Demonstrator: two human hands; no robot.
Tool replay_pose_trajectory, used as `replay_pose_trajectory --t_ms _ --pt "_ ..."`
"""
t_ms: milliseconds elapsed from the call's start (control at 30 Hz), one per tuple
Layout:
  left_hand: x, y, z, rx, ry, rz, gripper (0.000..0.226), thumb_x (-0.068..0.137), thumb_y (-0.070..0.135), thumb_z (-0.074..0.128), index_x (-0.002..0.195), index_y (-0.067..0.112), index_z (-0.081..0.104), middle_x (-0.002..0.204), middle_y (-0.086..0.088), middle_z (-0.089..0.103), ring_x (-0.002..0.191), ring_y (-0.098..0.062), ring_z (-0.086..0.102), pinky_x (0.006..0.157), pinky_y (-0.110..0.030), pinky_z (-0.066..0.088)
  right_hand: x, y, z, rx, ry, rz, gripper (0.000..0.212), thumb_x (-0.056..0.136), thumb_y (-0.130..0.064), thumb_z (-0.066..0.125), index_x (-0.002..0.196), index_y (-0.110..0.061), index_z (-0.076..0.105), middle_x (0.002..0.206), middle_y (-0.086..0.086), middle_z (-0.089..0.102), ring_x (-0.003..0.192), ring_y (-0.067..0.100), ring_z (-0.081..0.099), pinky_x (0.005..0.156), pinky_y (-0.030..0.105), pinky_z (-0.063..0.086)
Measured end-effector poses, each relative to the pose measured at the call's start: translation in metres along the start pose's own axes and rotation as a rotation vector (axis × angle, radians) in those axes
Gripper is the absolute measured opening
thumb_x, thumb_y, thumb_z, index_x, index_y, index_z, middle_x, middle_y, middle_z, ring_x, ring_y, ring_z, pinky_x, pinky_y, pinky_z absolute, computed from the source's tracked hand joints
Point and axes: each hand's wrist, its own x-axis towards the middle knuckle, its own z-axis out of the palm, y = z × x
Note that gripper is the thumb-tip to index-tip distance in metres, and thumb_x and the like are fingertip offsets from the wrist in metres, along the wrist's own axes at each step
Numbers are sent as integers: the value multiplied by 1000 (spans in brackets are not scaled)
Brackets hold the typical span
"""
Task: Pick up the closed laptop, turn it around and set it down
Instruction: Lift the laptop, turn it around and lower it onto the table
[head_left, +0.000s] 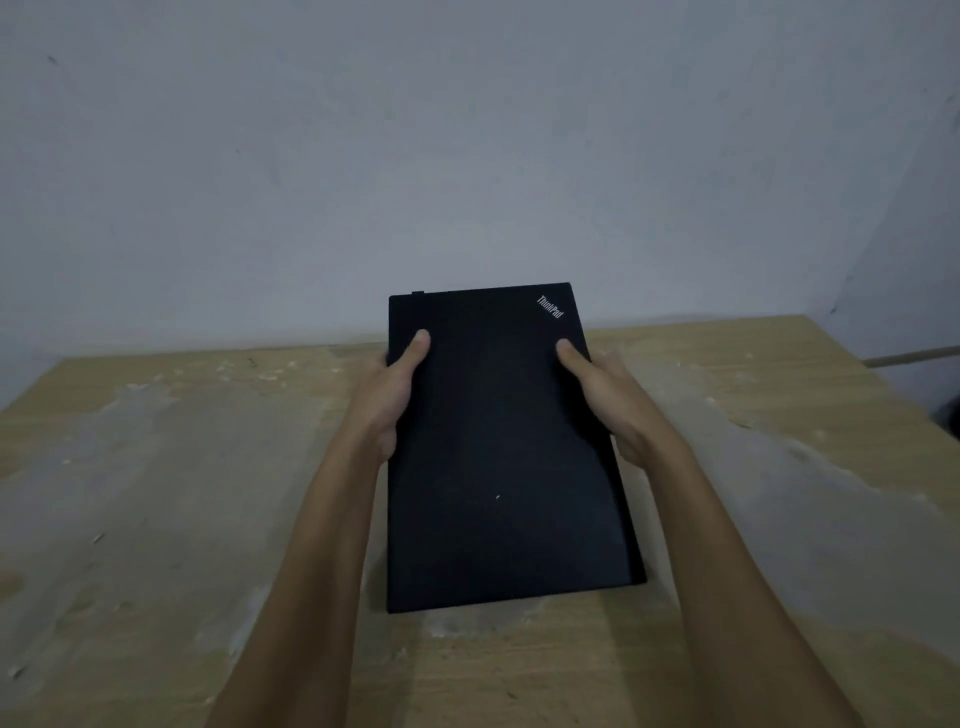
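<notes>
Bare grey-white wall (467, 156) behind a worn light-wood table (156, 493) with pale scuffed patches. Closed black rectangular laptop (498, 467) with a ThinkPad logo (549, 306) on the lid sits long-axis away from the person, far end raised, near edge low by the table; contact unclear. Both grips clamp its long edges toward the far half: left hand (389, 395) and right hand (608, 395), thumbs on the lid, logo corner just beyond the right grip.
</notes>
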Motion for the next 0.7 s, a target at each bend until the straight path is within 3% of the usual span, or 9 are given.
replay_pose_trajectory --t_ms 67,200,367,500,600,700 --pt "1 2 -7 -2 0 -23 30 93 46 73 110 21 75 95 4 84 79 -13 81 53 -28 62 -1 4 10 26 -11 -37 35 100 -45 61 122 -21 75 114 -5 81 103 15 77 88 36 60" --pt "4 2 -15 20 -38 -58 36 93 41 73 117 15 75 104 -4 83 91 -21 81 62 -33 64 -3 8 18 101 70 -53 27 102 -39 61 111 -20 78 104 -4 83 91 14 80 71 27 62" --pt "2 5 -23 189 -140 -31 30 95 32 72 115 11 76 104 -12 83 95 -31 80 72 -39 64 0 9 23 236 279 12 29 100 -44 62 115 -23 74 103 -4 81 93 18 78 79 34 63" --pt "0 9 -39 349 -150 -27 25 94 37 72 109 19 80 97 1 84 83 -17 80 56 -24 60 -1 11 27 400 465 19 40 103 -39 58 134 -13 66 118 1 75 102 21 72 90 39 61" --pt "5 5 -43 238 -62 -21 20 92 32 74 108 21 80 89 5 82 82 -15 75 52 -22 58 -2 13 36 517 576 11 44 105 -35 55 145 -15 55 117 -4 68 91 6 65 71 21 54" --pt "10 -1 -32 -1 82 -6 23 90 21 77 111 15 74 99 -2 78 91 -22 73 52 -26 58 -4 14 51 618 630 -7 43 106 -32 53 146 -16 52 117 -5 69 91 4 67 64 18 55"
